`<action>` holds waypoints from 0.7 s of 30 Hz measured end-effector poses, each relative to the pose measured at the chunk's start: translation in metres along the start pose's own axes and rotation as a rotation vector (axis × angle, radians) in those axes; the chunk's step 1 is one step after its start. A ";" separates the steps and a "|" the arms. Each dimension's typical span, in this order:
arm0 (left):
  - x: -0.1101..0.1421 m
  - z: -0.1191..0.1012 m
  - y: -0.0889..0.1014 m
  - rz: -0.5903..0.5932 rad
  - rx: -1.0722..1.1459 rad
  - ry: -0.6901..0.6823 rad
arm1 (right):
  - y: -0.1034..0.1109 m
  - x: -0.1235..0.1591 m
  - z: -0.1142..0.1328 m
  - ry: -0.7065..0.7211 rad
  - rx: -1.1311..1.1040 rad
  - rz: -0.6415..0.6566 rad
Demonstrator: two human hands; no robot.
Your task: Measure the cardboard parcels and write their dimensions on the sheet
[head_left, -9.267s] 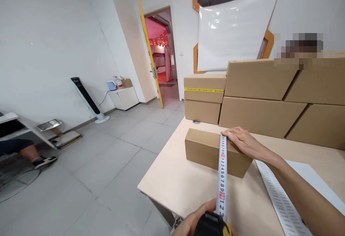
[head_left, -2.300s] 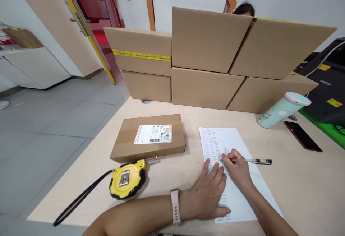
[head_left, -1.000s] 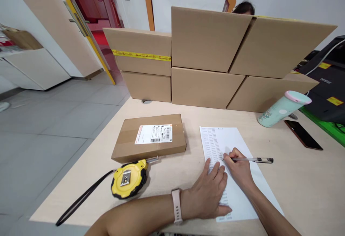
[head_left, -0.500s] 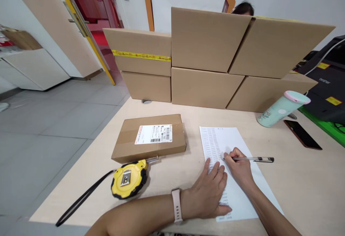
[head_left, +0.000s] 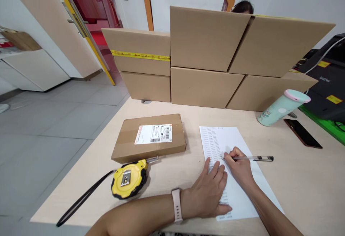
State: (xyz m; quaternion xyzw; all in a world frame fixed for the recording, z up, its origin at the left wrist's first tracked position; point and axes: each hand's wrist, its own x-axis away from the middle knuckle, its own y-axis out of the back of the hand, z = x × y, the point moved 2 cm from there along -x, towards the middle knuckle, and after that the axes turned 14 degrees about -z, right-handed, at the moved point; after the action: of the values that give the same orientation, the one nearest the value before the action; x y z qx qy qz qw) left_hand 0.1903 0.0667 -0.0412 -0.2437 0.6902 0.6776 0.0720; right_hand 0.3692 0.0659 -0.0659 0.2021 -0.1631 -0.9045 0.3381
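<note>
A sheet of paper [head_left: 244, 189] with columns of small writing lies on the table in front of me. My left hand [head_left: 208, 191] rests flat on its left part, fingers spread, with a pale pink watch band on the wrist. In my right hand [head_left: 239, 167] a clear pen [head_left: 258, 158] with a dark end is pinched, its tip down at the written columns. Left of the paper sits a flat cardboard parcel [head_left: 129, 140] with a white shipping label [head_left: 153, 134]. A yellow and black tape measure [head_left: 129, 179] with a black strap lies just in front of the parcel.
Stacked cardboard boxes [head_left: 207, 42] form a wall along the table's back. A mint tumbler [head_left: 281, 110] and a phone [head_left: 302, 133] are at the right, near a black printer [head_left: 326, 81]. The top of a person's head [head_left: 243, 7] shows behind the boxes.
Both hands, the pen and the paper look nearly the same as before. The whole view has shifted only very slightly.
</note>
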 end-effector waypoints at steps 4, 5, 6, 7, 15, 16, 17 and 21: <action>0.000 -0.001 -0.002 -0.003 -0.006 0.000 | -0.001 -0.001 0.000 0.007 0.006 -0.005; 0.000 -0.001 -0.002 -0.003 -0.007 -0.001 | -0.001 -0.001 0.000 0.008 0.006 -0.004; 0.001 -0.001 -0.003 -0.004 -0.008 -0.001 | -0.001 -0.001 0.001 0.007 0.007 -0.001; 0.001 -0.001 -0.003 -0.004 -0.008 -0.002 | -0.001 -0.001 0.001 0.006 0.009 0.001; 0.000 0.000 -0.001 -0.003 -0.004 0.000 | 0.000 -0.002 0.000 0.011 0.015 -0.026; 0.000 0.000 -0.001 -0.004 -0.005 -0.001 | -0.001 -0.002 0.000 0.015 0.017 -0.024; 0.000 0.000 -0.001 -0.005 -0.007 -0.001 | -0.001 -0.002 -0.001 0.017 0.019 -0.021; 0.000 0.000 -0.001 -0.006 -0.019 -0.006 | -0.001 -0.002 -0.001 0.012 0.015 -0.019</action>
State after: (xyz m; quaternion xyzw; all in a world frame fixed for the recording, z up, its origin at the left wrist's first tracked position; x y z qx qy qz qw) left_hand 0.1907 0.0664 -0.0420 -0.2442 0.6827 0.6847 0.0738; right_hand 0.3704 0.0677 -0.0670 0.2116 -0.1660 -0.9052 0.3290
